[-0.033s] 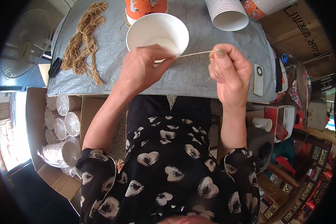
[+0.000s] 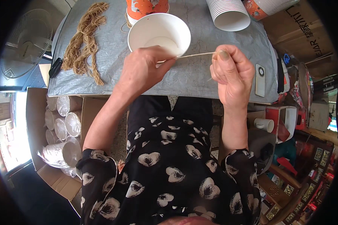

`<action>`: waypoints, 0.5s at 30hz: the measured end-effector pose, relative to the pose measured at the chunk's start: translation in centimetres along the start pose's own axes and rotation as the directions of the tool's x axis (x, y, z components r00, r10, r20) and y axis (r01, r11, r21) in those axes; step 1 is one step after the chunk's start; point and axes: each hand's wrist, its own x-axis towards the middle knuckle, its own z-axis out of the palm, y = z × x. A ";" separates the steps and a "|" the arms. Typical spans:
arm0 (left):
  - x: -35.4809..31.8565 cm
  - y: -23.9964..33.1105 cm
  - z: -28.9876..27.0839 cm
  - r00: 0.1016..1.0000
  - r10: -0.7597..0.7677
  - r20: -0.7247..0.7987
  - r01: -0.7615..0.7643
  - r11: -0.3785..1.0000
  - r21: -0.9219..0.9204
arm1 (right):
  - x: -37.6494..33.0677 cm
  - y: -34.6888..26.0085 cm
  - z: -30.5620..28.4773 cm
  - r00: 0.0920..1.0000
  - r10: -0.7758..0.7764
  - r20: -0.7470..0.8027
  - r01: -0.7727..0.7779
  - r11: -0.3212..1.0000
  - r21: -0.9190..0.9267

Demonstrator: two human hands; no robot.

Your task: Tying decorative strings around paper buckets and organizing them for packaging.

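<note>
A large white paper cup (image 2: 148,30) lies tilted on the table with its mouth toward me. My left hand (image 2: 142,65) is closed at its near rim, the blurred fingers reaching over the edge and the thumb outside. A thin string (image 2: 195,55) stretches from the left thumb tip to my right hand (image 2: 233,71), raised to the right of the cup. The right thumb and forefinger pinch the string, and a short loose end hangs below. Where the string meets the cup is hidden behind the left hand.
A grey cloth covers the table (image 2: 191,84). On it lie a twine bundle (image 2: 82,41), orange-patterned cups (image 2: 146,6), a stack of white cups (image 2: 231,17) and a phone (image 2: 260,80). Below left, a cardboard box (image 2: 36,123) holds wrapped cup stacks. A fan (image 2: 26,45) stands far left.
The cup has shifted very slightly to the right. My right hand has also edged right, with the string still taut between both hands.
</note>
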 end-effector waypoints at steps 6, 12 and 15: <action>-0.7 0.1 -1.3 0.999 -0.013 -0.051 0.027 0.956 0.291 | 0.0 0.2 -0.7 0.994 -0.024 -0.106 0.028 0.999 0.034; -1.5 -0.7 -1.1 0.994 -0.051 -0.095 0.077 0.950 0.303 | -0.4 1.0 -2.1 0.982 -0.019 -0.190 0.036 0.996 0.087; -0.5 0.2 0.4 0.990 0.003 -0.139 0.050 0.924 0.379 | -0.9 1.6 -1.8 0.984 0.021 -0.174 0.004 0.990 0.138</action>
